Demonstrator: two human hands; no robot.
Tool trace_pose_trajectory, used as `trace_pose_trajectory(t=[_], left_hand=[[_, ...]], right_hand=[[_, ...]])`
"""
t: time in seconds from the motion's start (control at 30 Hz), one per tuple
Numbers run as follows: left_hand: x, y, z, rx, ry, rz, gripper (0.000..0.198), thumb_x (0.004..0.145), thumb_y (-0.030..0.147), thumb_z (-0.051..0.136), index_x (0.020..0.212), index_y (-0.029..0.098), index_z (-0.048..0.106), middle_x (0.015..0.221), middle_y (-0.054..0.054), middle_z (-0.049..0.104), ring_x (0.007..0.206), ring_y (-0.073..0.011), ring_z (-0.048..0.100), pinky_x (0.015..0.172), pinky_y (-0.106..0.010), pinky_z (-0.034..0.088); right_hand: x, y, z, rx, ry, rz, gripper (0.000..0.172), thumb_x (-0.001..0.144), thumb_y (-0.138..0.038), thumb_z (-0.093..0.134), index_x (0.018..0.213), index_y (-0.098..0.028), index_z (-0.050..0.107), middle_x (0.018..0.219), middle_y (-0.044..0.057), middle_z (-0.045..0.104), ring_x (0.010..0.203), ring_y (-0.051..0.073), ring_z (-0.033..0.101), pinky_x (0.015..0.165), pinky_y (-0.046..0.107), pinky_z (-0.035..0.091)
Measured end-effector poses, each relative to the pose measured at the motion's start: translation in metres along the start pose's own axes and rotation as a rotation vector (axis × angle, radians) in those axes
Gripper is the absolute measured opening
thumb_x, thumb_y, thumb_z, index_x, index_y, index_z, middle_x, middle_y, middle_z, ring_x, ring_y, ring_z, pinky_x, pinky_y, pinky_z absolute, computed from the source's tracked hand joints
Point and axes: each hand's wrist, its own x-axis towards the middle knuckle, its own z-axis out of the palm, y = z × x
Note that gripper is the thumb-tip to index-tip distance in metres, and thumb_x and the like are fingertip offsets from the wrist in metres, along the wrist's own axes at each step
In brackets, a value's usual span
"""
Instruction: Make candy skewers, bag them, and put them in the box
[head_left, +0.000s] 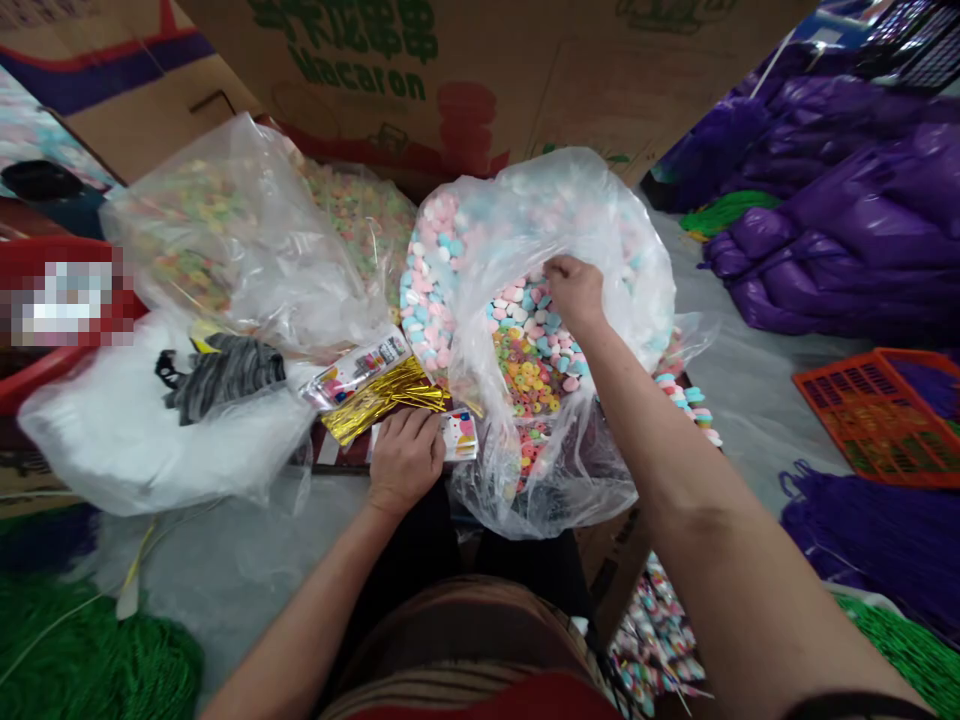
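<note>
My left hand (407, 458) lies flat over a small stack of printed plastic packets (460, 436), fingers resting on top. Just above it lie gold twist ties (390, 395) and another bundle of printed packets (360, 370). My right hand (576, 292) reaches into a large clear plastic bag (626, 235), its fingers pinched together at the far side of the opening; what they grip is hidden. Pink, white and blue candies (529, 310) fill this bag. Nearer me in its opening are colourful ring-shaped candies (525, 370).
Another clear bag (247, 220) of colourful candies stands at the left, behind a white plastic bag (165, 430) with a grey striped bundle (229, 377) on it. A cardboard box (510, 80) rises behind. Purple bags (832, 210) and an orange basket (877, 410) are on the right.
</note>
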Motion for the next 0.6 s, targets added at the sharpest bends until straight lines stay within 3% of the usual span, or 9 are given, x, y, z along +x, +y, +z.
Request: trace_pose_trajectory(t=[0.2,0.37,0.6], left_hand=[[-0.001,0.0,0.001,-0.013,-0.03,-0.02,0.024,0.093,0.023,0.056,0.108,0.018,0.075,0.113,-0.011,0.077,0.105,-0.0295,0.066,0.092,-0.044,0.048],[-0.001,-0.001,0.002,0.018,0.013,0.002,0.022,0.094,0.022,0.056,0.106,0.018,0.074,0.11,-0.009,0.077,0.103,-0.029,0.066,0.091,-0.042,0.048],[0.002,-0.002,0.002,0.03,0.028,0.027,0.019,0.092,0.021,0.057,0.102,0.018,0.074,0.106,-0.008,0.077,0.1,-0.0292,0.066,0.088,-0.042,0.048]], right_hand=[[0.005,-0.01,0.017,-0.25,-0.123,-0.048,0.04,0.091,-0.02,0.043,0.118,-0.014,0.072,0.127,0.023,0.068,0.111,0.037,0.066,0.095,0.05,0.053],[-0.013,-0.018,0.012,-0.341,-0.199,-0.069,0.043,0.094,-0.018,0.04,0.126,-0.013,0.068,0.129,0.022,0.066,0.116,0.037,0.063,0.095,0.047,0.051],[-0.039,-0.009,-0.003,-0.447,-0.22,-0.069,0.042,0.095,-0.015,0.038,0.124,-0.014,0.069,0.125,0.02,0.069,0.098,0.028,0.066,0.075,0.034,0.045]])
